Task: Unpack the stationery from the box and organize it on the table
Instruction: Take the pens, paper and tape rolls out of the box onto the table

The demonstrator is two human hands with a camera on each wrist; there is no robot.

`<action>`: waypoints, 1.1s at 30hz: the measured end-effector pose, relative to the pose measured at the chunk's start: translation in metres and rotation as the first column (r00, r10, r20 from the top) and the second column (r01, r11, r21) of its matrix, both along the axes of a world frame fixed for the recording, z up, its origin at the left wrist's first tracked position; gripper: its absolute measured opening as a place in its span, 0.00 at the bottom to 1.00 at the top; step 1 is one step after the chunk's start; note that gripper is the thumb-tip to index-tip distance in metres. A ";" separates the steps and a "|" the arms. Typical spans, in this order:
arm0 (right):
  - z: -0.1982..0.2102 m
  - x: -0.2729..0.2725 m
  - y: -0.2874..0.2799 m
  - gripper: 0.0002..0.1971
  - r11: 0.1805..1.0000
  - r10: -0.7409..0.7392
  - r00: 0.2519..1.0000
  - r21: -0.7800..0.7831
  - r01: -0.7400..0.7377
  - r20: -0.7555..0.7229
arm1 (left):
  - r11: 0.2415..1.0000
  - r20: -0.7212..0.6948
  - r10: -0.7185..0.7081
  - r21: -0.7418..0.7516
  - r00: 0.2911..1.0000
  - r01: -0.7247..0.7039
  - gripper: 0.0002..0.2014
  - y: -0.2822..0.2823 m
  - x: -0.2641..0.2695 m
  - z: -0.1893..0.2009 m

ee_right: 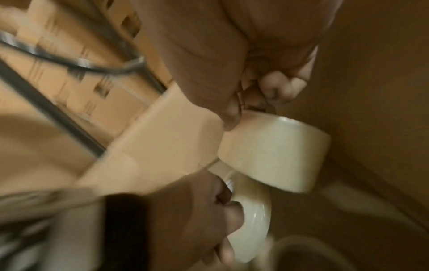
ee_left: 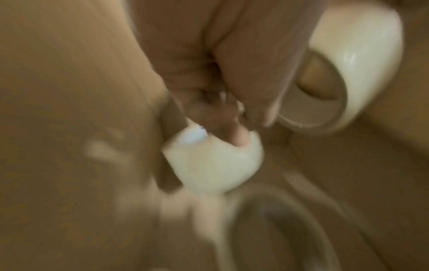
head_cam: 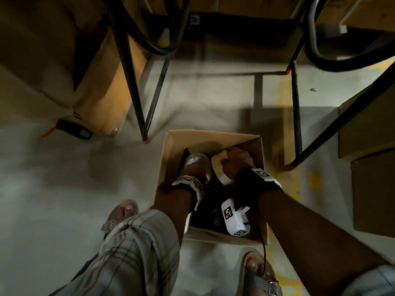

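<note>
Plaid trouser legs (head_cam: 132, 253) and sandalled feet (head_cam: 121, 212) frame an open cardboard box (head_cam: 171, 150) standing on the grey floor (head_cam: 53, 178) by black table legs (head_cam: 136, 86). Both wrists reach down inside the box. Right hand (head_cam: 238, 160) curls its fingers (ee_right: 276, 88) through the core of a cream tape roll (ee_right: 274, 155), which hangs just under the knuckles. Left hand (head_cam: 195, 168) pinches a second cream tape roll (ee_left: 213, 165) at its rim, fingertips (ee_left: 241, 139) tucked into the core. A third roll lies blurred below them.
</note>
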State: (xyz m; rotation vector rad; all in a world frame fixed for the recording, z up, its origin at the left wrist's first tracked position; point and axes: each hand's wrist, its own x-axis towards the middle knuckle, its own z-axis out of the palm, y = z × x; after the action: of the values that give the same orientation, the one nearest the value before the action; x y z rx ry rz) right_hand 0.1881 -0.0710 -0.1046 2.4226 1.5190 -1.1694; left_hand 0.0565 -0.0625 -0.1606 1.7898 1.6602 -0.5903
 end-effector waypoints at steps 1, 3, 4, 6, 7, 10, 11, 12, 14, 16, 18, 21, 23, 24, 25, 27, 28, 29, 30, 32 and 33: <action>0.011 -0.002 -0.003 0.23 1.000 -0.013 1.000 0.014 0.013 -0.009 | 0.999 0.006 -0.029 0.022 1.000 0.028 0.19 0.000 -0.005 0.011; 0.037 -0.004 -0.009 0.20 0.997 -0.033 0.999 0.075 0.035 -0.027 | 0.997 0.036 -0.038 0.072 0.999 0.035 0.22 -0.003 -0.013 0.043; 0.050 -0.006 -0.013 0.20 0.994 -0.034 0.999 0.099 0.037 -0.031 | 0.996 0.071 -0.033 0.085 0.997 0.027 0.25 -0.006 -0.016 0.065; 0.082 -0.008 -0.024 0.21 0.991 -0.035 0.999 0.130 0.038 -0.027 | 0.988 0.120 -0.069 0.144 0.990 0.051 0.28 -0.014 -0.021 0.102; 0.099 -0.008 -0.030 0.22 0.988 -0.035 0.999 0.153 0.038 -0.023 | 0.984 0.126 -0.070 0.172 0.990 0.048 0.28 -0.019 -0.022 0.120; 0.154 -0.005 -0.049 0.21 0.973 -0.062 0.997 0.222 0.070 -0.042 | 0.966 0.139 -0.097 0.251 0.986 0.060 0.25 -0.036 -0.025 0.179; 0.174 -0.003 -0.056 0.20 0.968 -0.047 0.999 0.244 0.052 -0.027 | 0.956 0.133 -0.123 0.281 0.983 0.082 0.23 -0.041 -0.026 0.199; 0.194 -0.002 -0.064 0.20 0.966 -0.025 1.000 0.258 0.025 -0.003 | 0.948 0.123 -0.138 0.303 0.983 0.095 0.21 -0.048 -0.027 0.222; 0.235 0.001 -0.080 0.19 0.956 0.006 0.999 0.293 -0.017 0.039 | 0.940 0.116 -0.125 0.332 0.985 0.080 0.22 -0.064 -0.031 0.267; 0.274 0.004 -0.099 0.18 0.944 0.042 0.995 0.322 -0.068 0.088 | 0.929 0.143 -0.094 0.369 0.985 0.035 0.21 -0.081 -0.035 0.311; 0.310 0.008 -0.120 0.18 0.931 0.077 0.989 0.345 -0.118 0.130 | 0.902 0.185 -0.055 0.430 0.981 -0.031 0.19 -0.097 -0.037 0.354; 0.366 0.012 -0.149 0.17 0.898 0.066 0.983 0.420 -0.133 0.170 | 0.855 0.258 -0.027 0.507 0.966 -0.111 0.20 -0.117 -0.039 0.418; 0.399 0.015 -0.167 0.17 0.873 0.057 0.982 0.468 -0.137 0.182 | 0.832 0.295 -0.031 0.537 0.955 -0.139 0.21 -0.130 -0.040 0.456; 0.415 0.017 -0.175 0.16 0.863 0.053 0.980 0.484 -0.142 0.192 | 0.821 0.317 -0.030 0.549 0.948 -0.157 0.21 -0.136 -0.040 0.474; 0.430 0.019 -0.182 0.16 0.854 0.051 0.978 0.499 -0.147 0.202 | 0.813 0.337 -0.029 0.555 0.941 -0.174 0.21 -0.143 -0.039 0.491; 0.458 0.024 -0.196 0.15 0.833 0.040 0.978 0.534 -0.145 0.203 | 0.807 0.389 -0.032 0.554 0.921 -0.206 0.22 -0.152 -0.035 0.522; 0.470 0.027 -0.202 0.15 0.821 0.030 0.981 0.554 -0.135 0.193 | 0.809 0.423 -0.034 0.543 0.906 -0.223 0.22 -0.157 -0.032 0.536; 0.482 0.031 -0.208 0.14 0.809 0.018 0.982 0.575 -0.124 0.186 | 0.818 0.462 -0.030 0.521 0.887 -0.244 0.22 -0.160 -0.028 0.549; 0.493 0.035 -0.211 0.14 0.794 0.006 0.983 0.596 -0.115 0.182 | 0.836 0.498 -0.020 0.484 0.867 -0.259 0.22 -0.163 -0.023 0.563; 0.513 0.046 -0.217 0.14 0.763 -0.029 0.983 0.640 -0.094 0.179 | 0.880 0.518 0.023 0.396 0.855 -0.264 0.21 -0.169 -0.012 0.585; 0.521 0.053 -0.218 0.14 0.750 -0.049 0.983 0.656 -0.083 0.180 | 0.895 0.497 0.035 0.370 0.867 -0.248 0.21 -0.169 -0.007 0.593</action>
State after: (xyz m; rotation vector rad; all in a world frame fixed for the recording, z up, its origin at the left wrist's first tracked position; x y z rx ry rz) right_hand 0.2415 -0.2892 0.4165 2.7921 2.1616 -0.3820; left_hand 0.0499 -0.2313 0.4325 1.8758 1.6182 0.3043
